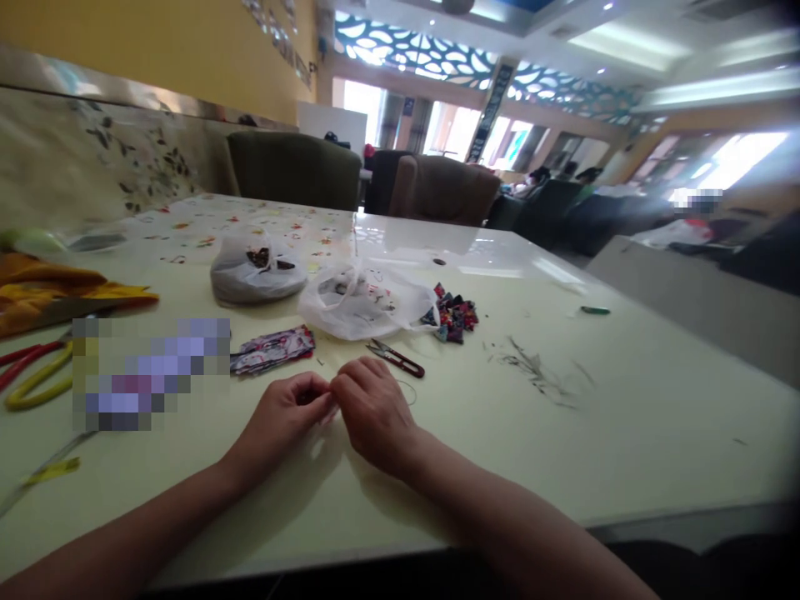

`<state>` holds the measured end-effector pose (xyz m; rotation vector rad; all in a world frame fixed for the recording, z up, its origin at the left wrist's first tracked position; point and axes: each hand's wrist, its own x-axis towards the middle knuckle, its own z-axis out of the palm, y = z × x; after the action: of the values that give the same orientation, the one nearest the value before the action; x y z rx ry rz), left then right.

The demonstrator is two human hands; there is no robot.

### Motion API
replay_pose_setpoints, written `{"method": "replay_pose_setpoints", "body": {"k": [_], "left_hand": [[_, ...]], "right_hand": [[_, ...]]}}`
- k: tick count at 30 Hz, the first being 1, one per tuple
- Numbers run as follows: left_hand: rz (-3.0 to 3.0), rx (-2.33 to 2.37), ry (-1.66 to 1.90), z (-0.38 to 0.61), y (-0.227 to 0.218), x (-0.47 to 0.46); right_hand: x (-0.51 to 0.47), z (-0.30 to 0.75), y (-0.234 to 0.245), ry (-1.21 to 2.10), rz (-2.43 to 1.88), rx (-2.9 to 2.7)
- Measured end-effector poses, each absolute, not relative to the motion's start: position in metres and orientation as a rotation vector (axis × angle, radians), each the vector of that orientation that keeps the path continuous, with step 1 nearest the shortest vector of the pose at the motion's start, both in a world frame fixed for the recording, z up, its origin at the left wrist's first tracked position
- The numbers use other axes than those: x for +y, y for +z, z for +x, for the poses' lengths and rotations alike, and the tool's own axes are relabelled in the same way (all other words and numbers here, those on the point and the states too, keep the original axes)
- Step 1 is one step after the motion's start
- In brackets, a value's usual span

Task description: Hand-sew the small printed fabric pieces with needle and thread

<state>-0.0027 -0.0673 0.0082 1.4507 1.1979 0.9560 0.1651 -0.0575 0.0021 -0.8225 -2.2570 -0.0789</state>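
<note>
My left hand (284,417) and my right hand (372,408) rest on the pale table (625,400), fingertips meeting in a pinch over something small I cannot make out. A thin thread loops beside my right hand. Red-handled thread snips (396,358) lie just beyond my fingers. A patterned fabric strip (273,350) lies ahead of my left hand. Further off sit a clear plastic bag (366,304) and a heap of small folded fabric pieces (454,318).
A second, greyish bag (256,271) stands behind. Yellow-handled scissors (37,379) and orange cloth (56,292) lie at the left. Thread scraps (531,367) are scattered to the right, beside a small green item (593,310). Armchairs (293,171) stand past the table's far edge.
</note>
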Motion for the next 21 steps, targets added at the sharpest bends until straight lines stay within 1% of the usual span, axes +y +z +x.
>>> {"method": "replay_pose_setpoints", "body": {"k": [3,5,7,9,11,13,17,21], "left_hand": [[1.510,1.230,0.986,-0.003,0.006,-0.067],[1.448,1.198,1.017,-0.002,0.005,-0.067],[1.294,1.121,1.018,-0.002,0.005,-0.066],[1.116,1.064,1.014,-0.003,0.005,-0.063],[0.988,1.134,1.049,-0.006,0.006,-0.059],[0.890,1.176,1.086,-0.008,0.006,-0.053],[0.829,1.139,1.159,-0.013,0.004,-0.045],[0.820,1.195,1.210,-0.015,0.002,-0.040]], "right_hand": [[-0.066,0.161,0.008,-0.073,-0.687,-2.276],[-0.073,0.159,0.014,0.052,-0.605,-2.193],[-0.076,0.161,0.020,0.320,-0.616,-2.004],[-0.071,0.170,0.027,0.713,-0.676,-1.751],[-0.059,0.187,0.033,1.097,-0.682,-1.472],[-0.042,0.208,0.040,1.281,-0.671,-1.247],[-0.014,0.251,0.051,1.226,-0.619,-0.983],[0.001,0.281,0.055,0.977,-0.585,-0.839]]}}
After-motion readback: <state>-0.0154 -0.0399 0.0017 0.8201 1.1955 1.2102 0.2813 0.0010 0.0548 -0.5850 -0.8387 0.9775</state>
